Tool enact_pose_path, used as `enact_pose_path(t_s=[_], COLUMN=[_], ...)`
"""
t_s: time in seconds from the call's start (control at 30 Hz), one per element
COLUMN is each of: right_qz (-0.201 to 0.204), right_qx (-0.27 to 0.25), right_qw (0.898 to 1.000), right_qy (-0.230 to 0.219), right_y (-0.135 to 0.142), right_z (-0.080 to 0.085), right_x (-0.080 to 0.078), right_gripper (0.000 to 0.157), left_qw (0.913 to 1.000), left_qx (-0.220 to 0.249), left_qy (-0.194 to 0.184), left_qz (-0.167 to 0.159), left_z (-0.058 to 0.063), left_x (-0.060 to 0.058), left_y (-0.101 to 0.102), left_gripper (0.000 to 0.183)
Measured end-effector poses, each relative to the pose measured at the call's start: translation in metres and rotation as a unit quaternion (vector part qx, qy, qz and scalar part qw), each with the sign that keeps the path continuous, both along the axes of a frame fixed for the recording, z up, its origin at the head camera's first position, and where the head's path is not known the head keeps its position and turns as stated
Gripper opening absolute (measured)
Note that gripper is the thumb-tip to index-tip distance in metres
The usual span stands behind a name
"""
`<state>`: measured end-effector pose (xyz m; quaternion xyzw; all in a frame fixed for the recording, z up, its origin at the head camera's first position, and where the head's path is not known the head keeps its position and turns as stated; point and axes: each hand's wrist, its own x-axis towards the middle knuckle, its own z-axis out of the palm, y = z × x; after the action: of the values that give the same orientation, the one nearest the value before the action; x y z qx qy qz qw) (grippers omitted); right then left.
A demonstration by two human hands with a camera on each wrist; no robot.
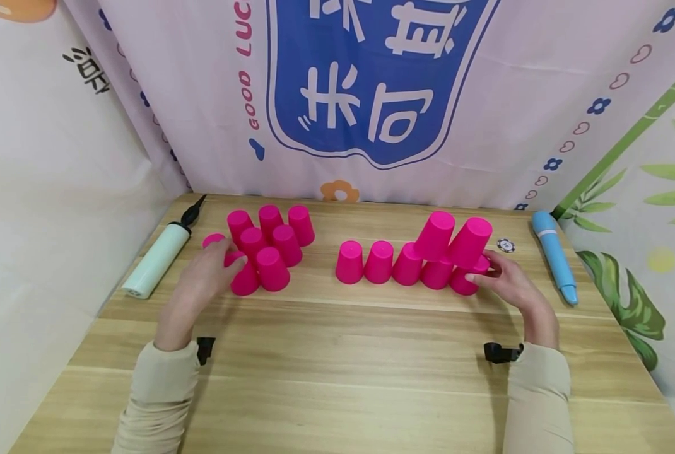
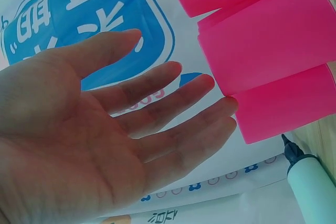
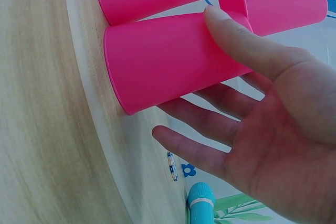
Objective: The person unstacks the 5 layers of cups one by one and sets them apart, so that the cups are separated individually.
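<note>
On the left of the table stands a group of upside-down pink plastic cups [image 1: 273, 270]. My left hand [image 1: 205, 268] is over the near left side of this group, partly covering a cup. In the left wrist view, the fingers [image 2: 173, 114] of that hand are spread and fairly straight, fingertips right at the cups [image 2: 273, 35]. To the right, a row of upside-down pink cups [image 1: 350, 262] carries two more cups [image 1: 435, 235] on its right end. My right hand [image 1: 510, 282] holds the rightmost bottom cup [image 3: 168, 61], thumb in front and fingers behind it.
A mint-green hand pump [image 1: 158, 258] with a black nozzle lies at the table's left edge. A blue microphone-shaped pen [image 1: 554, 255] lies at the right edge. A small round chip [image 1: 505, 245] sits behind my right hand. A printed cloth [image 1: 201, 126] hangs behind the table.
</note>
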<state>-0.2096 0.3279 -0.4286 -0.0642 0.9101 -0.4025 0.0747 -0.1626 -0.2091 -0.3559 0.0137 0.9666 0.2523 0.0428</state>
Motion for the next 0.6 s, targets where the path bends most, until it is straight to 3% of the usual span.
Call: enact_pose_path(t_s=[0.6], right_qz=[0.001], right_qx=[0.003], right_qw=[1.000], right_qy=[-0.001], right_y=[-0.0003], right_z=[0.0010], right_x=[0.0002], right_gripper=[0.078], left_qw=[1.0000], left_qx=[0.000], left_qy=[-0.003], left_qz=[-0.002], left_z=[-0.0025], left_x=[-0.0004], left_y=[-0.0002], left_gripper=[0.047])
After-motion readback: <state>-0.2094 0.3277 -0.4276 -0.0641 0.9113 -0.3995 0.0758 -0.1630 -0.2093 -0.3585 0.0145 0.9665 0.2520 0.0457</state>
